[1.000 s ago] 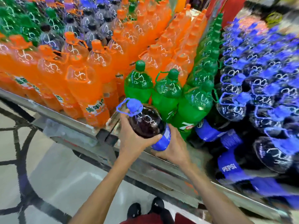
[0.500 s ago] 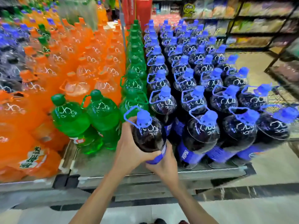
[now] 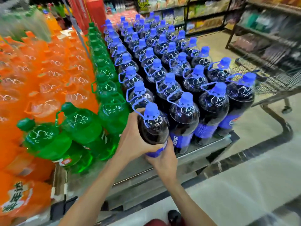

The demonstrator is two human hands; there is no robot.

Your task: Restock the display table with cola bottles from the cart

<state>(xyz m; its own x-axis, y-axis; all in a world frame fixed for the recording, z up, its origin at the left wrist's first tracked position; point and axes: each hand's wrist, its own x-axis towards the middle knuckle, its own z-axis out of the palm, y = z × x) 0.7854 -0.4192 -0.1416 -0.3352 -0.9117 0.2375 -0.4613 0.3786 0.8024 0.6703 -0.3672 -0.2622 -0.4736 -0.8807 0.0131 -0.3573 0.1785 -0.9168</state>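
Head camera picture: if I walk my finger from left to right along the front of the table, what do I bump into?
Orange bottles → green bottles → held cola bottle → standing cola bottles → cart.

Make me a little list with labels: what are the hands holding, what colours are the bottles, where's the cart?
held: cola bottle, blue cap
left hand: grips its side
right hand: holds its lower part
place: front edge of the display table, beside the cola rows
other bottles: green bottles to the left, orange bottles beyond them
cart: wire, right of the table
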